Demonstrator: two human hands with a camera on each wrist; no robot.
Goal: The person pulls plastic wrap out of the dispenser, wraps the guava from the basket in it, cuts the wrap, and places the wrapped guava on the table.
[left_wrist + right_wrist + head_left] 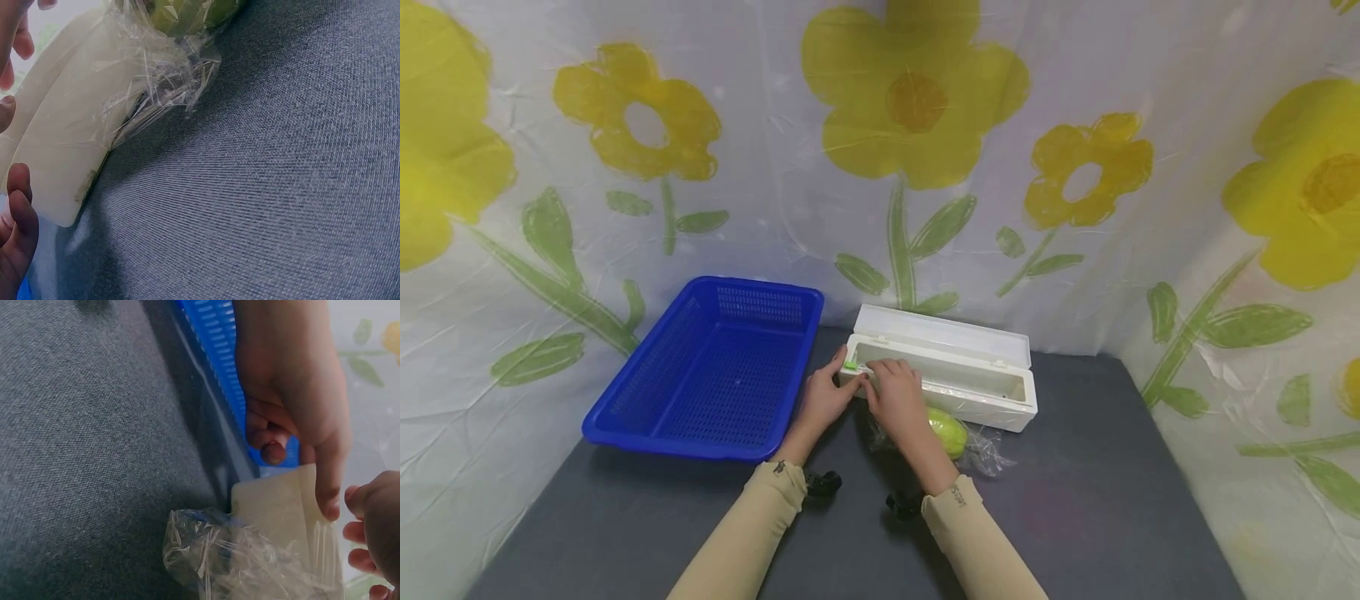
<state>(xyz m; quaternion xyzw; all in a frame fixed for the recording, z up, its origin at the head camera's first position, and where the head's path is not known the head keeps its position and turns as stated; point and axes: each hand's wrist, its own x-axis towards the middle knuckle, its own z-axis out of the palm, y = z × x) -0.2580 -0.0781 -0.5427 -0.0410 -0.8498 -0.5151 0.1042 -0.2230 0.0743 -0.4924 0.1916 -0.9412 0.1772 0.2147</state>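
A long white dispenser box (977,408) stands on the table with its lid (943,333) tipped back. A small green piece (850,365) sits at its left end, by both hands. My left hand (823,400) grips that end, its thumb (328,494) along the top edge. My right hand (898,400) reaches over the front edge with bent fingers close to the left thumb; I cannot tell whether they pinch anything. Clear plastic film (169,81) hangs crumpled at the box's front. Under my right forearm lies a light-green oblong fruit or vegetable (949,433) in film.
To the left stands a blue perforated basket (700,450), its right side near my left forearm. A grey cloth (1075,500) covers the table. Behind and at the sides hangs a white curtain (760,225) with painted yellow flowers.
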